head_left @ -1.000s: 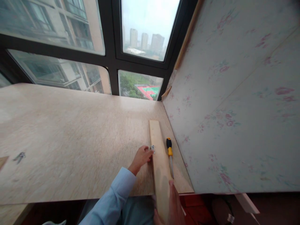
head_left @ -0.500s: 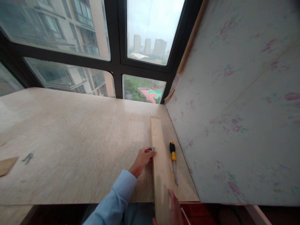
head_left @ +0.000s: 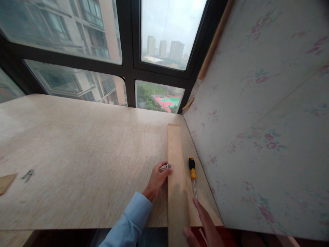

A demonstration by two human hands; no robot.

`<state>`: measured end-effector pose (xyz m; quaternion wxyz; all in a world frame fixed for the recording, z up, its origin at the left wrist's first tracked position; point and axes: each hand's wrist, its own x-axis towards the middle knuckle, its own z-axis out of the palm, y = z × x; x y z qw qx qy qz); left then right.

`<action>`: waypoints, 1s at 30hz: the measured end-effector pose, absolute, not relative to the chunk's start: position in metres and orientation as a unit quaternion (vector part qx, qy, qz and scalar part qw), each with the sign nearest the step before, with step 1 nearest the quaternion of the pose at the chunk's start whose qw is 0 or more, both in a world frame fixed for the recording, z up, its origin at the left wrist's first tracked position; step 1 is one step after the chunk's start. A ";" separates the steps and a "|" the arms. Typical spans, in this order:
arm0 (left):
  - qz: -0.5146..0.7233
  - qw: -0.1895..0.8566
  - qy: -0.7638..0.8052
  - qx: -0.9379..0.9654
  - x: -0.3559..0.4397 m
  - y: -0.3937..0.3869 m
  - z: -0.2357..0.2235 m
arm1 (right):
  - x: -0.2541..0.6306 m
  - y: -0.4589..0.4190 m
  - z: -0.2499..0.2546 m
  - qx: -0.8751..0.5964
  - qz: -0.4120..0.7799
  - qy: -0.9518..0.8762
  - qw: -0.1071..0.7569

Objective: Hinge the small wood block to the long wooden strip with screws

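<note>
Head view: at lower centre, the left hand (head_left: 157,179) pinches a small metal fitting (head_left: 169,166), probably light, stiff and best gripped edgewise, against a wooden board (head_left: 175,147), the right hand (head_left: 209,226) loosely spread nearby.

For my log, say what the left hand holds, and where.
The left hand pinches a small silver metal fitting, apparently by its near end.

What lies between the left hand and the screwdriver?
In the head view, the wooden board lies between the left hand, which holds a small metal piece at the board's edge, and the screwdriver.
</note>
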<state>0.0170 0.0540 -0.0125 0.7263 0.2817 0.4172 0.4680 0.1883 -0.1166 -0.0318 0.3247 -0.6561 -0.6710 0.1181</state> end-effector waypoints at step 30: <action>0.482 0.726 0.392 0.295 0.016 0.048 -0.022 | 0.189 0.057 0.029 -0.608 0.135 -0.735 0.266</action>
